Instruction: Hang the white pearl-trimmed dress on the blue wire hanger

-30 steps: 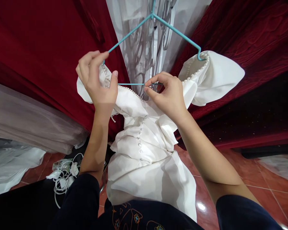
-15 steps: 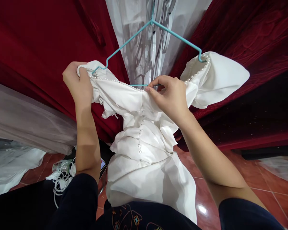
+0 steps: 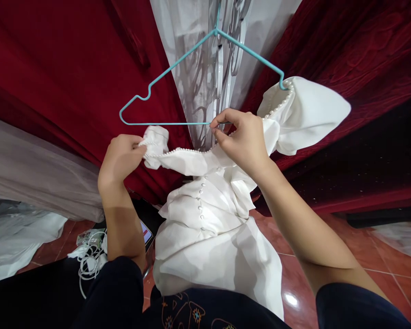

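A white dress (image 3: 205, 256) with a pearl-trimmed neckline and a row of covered buttons hangs before me by one shoulder. Its right sleeve is still over the right end of a light blue hanger (image 3: 171, 66); the hanger's left end is bare. My left hand (image 3: 119, 157) grips the dress's left sleeve by its pearl edge, below and apart from the hanger. With thumb and index finger, my right hand (image 3: 243, 135) pinches the hanger's bottom bar near its middle, just above the dress's neckline.
Dark red curtains (image 3: 71, 55) hang on both sides, with white scrollwork metal (image 3: 222, 68) between them. At lower left, white cables (image 3: 92, 260) and a phone (image 3: 145, 232) lie on a black surface. Pale tulle (image 3: 37, 164) hangs at far left, over red floor tiles.
The left sleeve has come off the hanger's left end, and my left hand has carried it down and inward. My right hand has stayed at the bar while the neckline dropped below it.
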A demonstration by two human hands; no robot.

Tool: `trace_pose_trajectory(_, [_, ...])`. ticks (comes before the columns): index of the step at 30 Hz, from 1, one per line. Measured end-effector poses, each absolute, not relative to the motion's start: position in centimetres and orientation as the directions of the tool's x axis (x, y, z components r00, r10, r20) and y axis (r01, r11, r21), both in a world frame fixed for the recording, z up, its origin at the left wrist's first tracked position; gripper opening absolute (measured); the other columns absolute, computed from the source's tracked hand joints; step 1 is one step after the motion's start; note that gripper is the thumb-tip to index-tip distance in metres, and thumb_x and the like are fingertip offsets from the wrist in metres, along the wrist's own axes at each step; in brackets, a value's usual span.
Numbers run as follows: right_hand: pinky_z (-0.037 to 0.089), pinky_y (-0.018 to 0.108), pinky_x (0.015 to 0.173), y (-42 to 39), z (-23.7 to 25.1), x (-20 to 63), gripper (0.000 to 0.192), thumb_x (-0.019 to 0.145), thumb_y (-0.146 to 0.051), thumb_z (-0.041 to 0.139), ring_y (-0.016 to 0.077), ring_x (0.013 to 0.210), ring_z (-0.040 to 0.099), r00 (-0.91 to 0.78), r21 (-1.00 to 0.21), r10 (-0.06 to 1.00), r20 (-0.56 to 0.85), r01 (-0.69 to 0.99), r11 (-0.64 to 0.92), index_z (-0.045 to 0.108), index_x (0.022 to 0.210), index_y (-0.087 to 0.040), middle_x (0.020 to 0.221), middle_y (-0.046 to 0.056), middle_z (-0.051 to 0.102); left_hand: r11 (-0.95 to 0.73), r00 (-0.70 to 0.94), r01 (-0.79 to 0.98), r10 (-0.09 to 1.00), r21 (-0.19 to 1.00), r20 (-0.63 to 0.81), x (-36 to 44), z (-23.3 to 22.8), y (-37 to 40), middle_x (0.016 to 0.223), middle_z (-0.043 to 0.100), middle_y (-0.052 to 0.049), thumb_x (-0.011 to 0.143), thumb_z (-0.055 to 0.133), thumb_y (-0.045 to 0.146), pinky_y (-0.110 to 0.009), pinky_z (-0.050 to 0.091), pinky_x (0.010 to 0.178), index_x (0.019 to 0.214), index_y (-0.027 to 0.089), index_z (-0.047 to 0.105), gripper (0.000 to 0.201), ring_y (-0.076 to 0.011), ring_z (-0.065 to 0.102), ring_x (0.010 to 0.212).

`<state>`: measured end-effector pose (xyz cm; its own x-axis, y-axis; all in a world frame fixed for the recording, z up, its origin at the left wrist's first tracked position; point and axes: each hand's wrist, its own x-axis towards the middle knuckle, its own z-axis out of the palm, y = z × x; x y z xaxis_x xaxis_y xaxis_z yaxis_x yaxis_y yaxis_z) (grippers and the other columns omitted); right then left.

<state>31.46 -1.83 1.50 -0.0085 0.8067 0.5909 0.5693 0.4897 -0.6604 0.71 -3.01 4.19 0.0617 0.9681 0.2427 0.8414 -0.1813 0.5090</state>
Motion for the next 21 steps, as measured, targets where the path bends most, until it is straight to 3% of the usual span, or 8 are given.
trace_pose_trajectory(2, [0.05, 0.042, 0.088, -1.8, 1.5, 31.2, 0.011, 0.078, -0.016, 0.066, 0.0168, 0.068, 0.057, -0.006, -0.676, 0.814, 0.581, 0.555, 0.486, 0.072, 0.084, -0.023, 0.077, 0.0, 0.072, -0.335, 0.201, 0.79, 0.933, 0.513, 0.3, 2.1, 4.5, -4.0, 0.074, 0.073, -0.001, 0.087, 0.066, 0.023, -0.033, 0.052, 0.066, 0.085, 0.023, 0.078, 0.012, -0.022, 0.067, 0.071])
trace_pose_trajectory(4, [0.051, 0.039, 0.082, -1.7, 1.6, 31.2, 0.01, 0.079, -0.016, 0.067, 0.0164, 0.068, 0.058, -0.005, -0.695, 0.823, 0.568, 0.532, 0.483, 0.073, 0.083, -0.023, 0.081, 0.001, 0.075, -0.555, 0.313, 0.686, 0.809, 0.471, 0.497, 3.9, 4.7, -4.5, 0.092, 0.079, -0.002, 0.093, 0.06, 0.019, -0.035, 0.057, 0.076, 0.097, 0.025, 0.081, 0.022, -0.0225, 0.073, 0.085])
trace_pose_trajectory(6, [0.052, 0.038, 0.08, -1.6, 1.7, 31.3, 0.01, 0.079, -0.016, 0.069, 0.0166, 0.071, 0.061, -0.007, -0.717, 0.829, 0.559, 0.499, 0.488, 0.073, 0.083, -0.023, 0.086, 0.001, 0.077, -0.694, 0.319, 0.613, 0.655, 0.378, 0.685, 5.9, 4.9, -4.4, 0.109, 0.079, -0.003, 0.098, 0.054, 0.013, -0.038, 0.06, 0.094, 0.104, 0.026, 0.08, 0.03, -0.023, 0.074, 0.104])
trace_pose_trajectory(8, [0.053, 0.038, 0.079, -1.6, 1.8, 31.4, 0.01, 0.079, -0.015, 0.07, 0.0169, 0.073, 0.064, -0.007, -0.736, 0.831, 0.556, 0.46, 0.496, 0.074, 0.081, -0.023, 0.088, 0.001, 0.078, -0.743, 0.313, 0.586, 0.576, 0.324, 0.755, 7.5, 4.9, -3.6, 0.12, 0.077, -0.004, 0.097, 0.054, 0.006, -0.04, 0.057, 0.108, 0.11, 0.026, 0.079, 0.035, -0.0233, 0.071, 0.118])
trace_pose_trajectory(12, [0.053, 0.038, 0.078, -1.7, 1.9, 31.5, 0.007, 0.08, -0.016, 0.073, 0.0177, 0.075, 0.066, 0.005, -0.743, 0.834, 0.552, 0.457, 0.489, 0.075, 0.08, -0.022, 0.087, 0.001, 0.078, -0.715, 0.359, 0.602, 0.639, 0.354, 0.681, 9.4, 4.0, -1.4, 0.125, 0.077, -0.004, 0.097, 0.051, 0.004, -0.041, 0.055, 0.11, 0.123, 0.024, 0.073, 0.039, -0.0246, 0.071, 0.121])
trace_pose_trajectory(17, [0.054, 0.04, 0.084, -1.9, 1.6, 32.0, 0.005, 0.087, -0.023, 0.075, 0.0197, 0.081, 0.07, -0.018, -0.683, 0.809, 0.588, 0.525, 0.508, 0.074, 0.082, -0.024, 0.089, 0.002, 0.078, -0.642, 0.347, 0.682, 0.705, 0.349, 0.618, 10.3, 1.7, -0.5, 0.111, 0.08, -0.002, 0.099, 0.049, 0.008, -0.044, 0.047, 0.11, 0.112, 0.024, 0.074, 0.032, -0.0258, 0.07, 0.106])
trace_pose_trajectory(21, [0.056, 0.045, 0.096, -2.5, 1.9, 33.4, 0.02, 0.102, -0.036, 0.066, 0.0229, 0.097, 0.075, -0.015, -0.598, 0.685, 0.728, 0.474, 0.646, 0.072, 0.085, -0.027, 0.099, 0.005, 0.08, -0.655, 0.325, 0.67, 0.683, 0.351, 0.654, 10.5, 1.2, -0.7, 0.109, 0.079, -0.001, 0.099, 0.048, 0.007, -0.043, 0.045, 0.108, 0.11, 0.025, 0.074, 0.034, -0.0245, 0.07, 0.104])
